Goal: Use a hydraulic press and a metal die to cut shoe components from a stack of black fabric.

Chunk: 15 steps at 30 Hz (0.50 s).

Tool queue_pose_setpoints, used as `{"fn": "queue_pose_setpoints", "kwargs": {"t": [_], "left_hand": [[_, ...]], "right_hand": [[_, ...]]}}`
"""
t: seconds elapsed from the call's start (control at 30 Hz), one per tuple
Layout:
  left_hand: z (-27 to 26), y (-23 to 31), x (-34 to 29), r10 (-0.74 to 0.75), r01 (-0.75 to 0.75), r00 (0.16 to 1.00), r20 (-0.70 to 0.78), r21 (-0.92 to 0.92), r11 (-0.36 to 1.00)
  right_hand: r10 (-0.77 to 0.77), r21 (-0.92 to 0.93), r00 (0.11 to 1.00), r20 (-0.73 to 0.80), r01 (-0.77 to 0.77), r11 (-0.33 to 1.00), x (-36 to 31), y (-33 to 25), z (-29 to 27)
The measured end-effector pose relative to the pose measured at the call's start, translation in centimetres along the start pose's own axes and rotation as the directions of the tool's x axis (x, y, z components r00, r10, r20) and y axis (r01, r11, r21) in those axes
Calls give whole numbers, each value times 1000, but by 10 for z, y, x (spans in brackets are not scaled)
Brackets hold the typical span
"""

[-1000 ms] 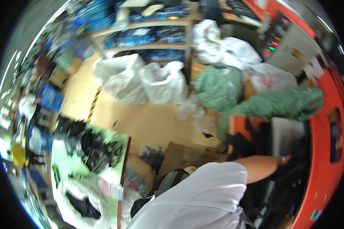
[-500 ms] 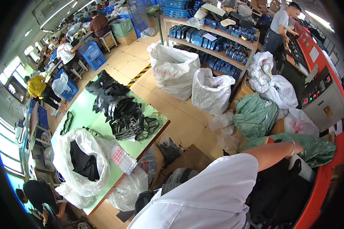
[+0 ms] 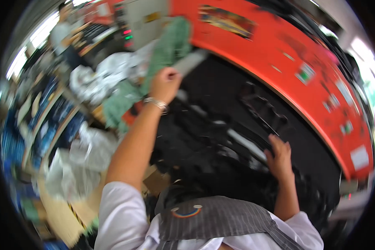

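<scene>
My left hand [image 3: 166, 84], with a bracelet at the wrist, is raised with its fingers curled closed, in front of a pale roller-like bar [image 3: 191, 61] and beside a green sack [image 3: 171, 43]. Whatever it might hold does not show. My right hand [image 3: 280, 157] has its fingers apart over the black belt-like surface [image 3: 225, 81], close to a thin black cut-out piece [image 3: 264, 110]. Whether it touches that piece I cannot tell. Dark, shiny black pieces [image 3: 208, 133] lie heaped between my hands, smeared by motion.
A long red machine panel [image 3: 275, 62] borders the black surface on the far side. White plastic sacks [image 3: 98, 77] and shelves of blue boxes [image 3: 50, 121] stand to the left. Another person [image 3: 64, 39] works at the far left.
My view has swung right, from the green table to the red machine. My left hand, earlier on the green sack, is now lifted beside it. My right hand has come into view.
</scene>
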<state>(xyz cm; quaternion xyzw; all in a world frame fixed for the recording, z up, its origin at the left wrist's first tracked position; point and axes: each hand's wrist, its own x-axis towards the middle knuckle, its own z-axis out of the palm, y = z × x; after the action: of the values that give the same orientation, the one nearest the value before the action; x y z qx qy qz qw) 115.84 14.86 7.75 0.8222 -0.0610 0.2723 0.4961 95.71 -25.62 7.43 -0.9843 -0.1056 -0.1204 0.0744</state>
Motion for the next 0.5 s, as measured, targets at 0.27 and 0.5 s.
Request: {"fn": "queue_pose_setpoints", "kwargs": {"t": [0.27,0.5], "left_hand": [[168,-8,4,268,-328,871,412,81,941],[154,-188,95,-224,-12,932,286,639,769]], "right_hand": [[975,-250,201,94,-943,219,-249,146,-34],[936,-312,42,349,-937,158,-247,71,-71]]}}
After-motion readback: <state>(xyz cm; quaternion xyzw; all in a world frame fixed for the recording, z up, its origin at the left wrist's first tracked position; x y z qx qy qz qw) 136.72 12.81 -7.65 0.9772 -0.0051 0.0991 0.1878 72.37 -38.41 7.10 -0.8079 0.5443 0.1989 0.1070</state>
